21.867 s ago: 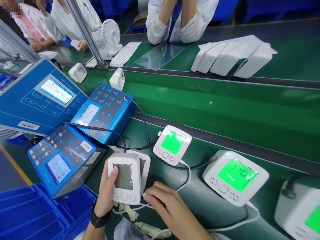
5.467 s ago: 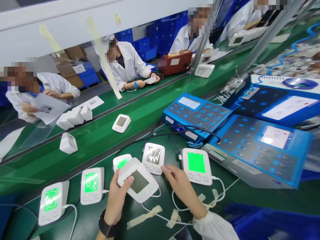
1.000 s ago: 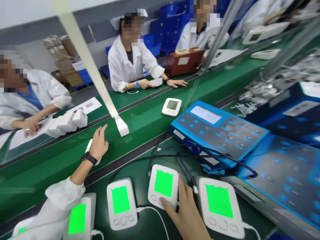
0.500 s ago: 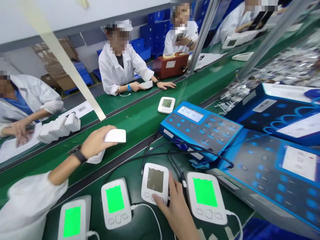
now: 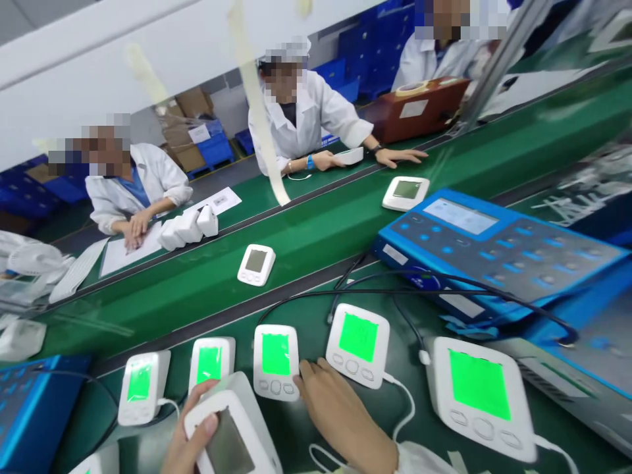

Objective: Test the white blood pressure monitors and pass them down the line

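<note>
My left hand [image 5: 190, 431] at the bottom edge grips a white blood pressure monitor [image 5: 231, 428] with a dark, unlit screen. My right hand [image 5: 340, 411] lies on the green belt [image 5: 316, 322], its fingertips against the lower right corner of a white monitor [image 5: 275, 362] with a lit green screen. Four monitors with green screens stand in a row, including that one. The others are at far left [image 5: 143, 378], left of it [image 5: 210, 362] and right of it [image 5: 358, 336]. A larger one [image 5: 478, 395] sits further right.
A blue test unit [image 5: 498, 247] stands behind the row, with black cables [image 5: 375, 291] running to the monitors. Another blue unit [image 5: 34, 411] shows at lower left. On the belt beyond lie white monitors [image 5: 255, 264]. Co-workers [image 5: 296, 122] sit across it.
My left hand has come down from the far belt to the bottom edge with a white monitor. The screen under my right hand has turned from dark to green, and the view has swung.
</note>
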A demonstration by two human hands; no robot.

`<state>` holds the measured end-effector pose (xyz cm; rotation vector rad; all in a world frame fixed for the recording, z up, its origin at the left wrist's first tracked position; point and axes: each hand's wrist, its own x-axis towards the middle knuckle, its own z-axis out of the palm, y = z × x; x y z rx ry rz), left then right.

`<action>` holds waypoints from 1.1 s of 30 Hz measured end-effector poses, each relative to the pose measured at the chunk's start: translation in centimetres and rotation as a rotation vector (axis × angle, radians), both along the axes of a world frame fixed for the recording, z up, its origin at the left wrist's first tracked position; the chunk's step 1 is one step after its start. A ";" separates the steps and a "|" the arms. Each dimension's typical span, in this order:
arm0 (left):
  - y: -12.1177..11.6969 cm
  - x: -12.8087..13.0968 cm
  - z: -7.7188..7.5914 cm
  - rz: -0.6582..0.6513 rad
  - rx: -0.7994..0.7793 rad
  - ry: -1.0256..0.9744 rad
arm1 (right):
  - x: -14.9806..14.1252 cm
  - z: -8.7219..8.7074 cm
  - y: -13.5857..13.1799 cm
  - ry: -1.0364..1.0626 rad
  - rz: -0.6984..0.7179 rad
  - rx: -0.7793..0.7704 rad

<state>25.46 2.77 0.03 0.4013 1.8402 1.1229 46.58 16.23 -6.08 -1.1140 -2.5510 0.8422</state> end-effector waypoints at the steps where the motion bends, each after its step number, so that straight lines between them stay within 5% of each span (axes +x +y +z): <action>1: -0.4 0.5 -0.8 0.060 0.030 -0.009 | -0.1 -0.1 0.1 0.014 -0.001 -0.020; 9: 0.8 2.9 -2.5 0.427 0.007 -0.490 | 0.2 -0.4 -1.1 0.118 -0.128 -0.161; 14: 2.3 4.0 -2.3 0.453 -0.077 -0.716 | 0.1 -1.1 -0.9 0.206 -0.148 -0.228; 18: 3.1 4.5 -2.0 0.455 0.000 -0.584 | 1.6 0.2 -1.6 0.257 -0.220 -0.294; 24: 4.8 4.1 -1.9 0.218 0.145 -0.381 | 3.7 4.5 -3.5 0.496 -0.144 -0.675; 29: 5.3 4.2 -2.0 0.206 0.190 -0.245 | 4.1 4.6 -3.1 0.484 -0.200 -0.782; 33: 4.9 4.0 -2.3 0.055 0.207 -0.113 | 4.5 4.2 -2.8 0.322 -0.103 -0.716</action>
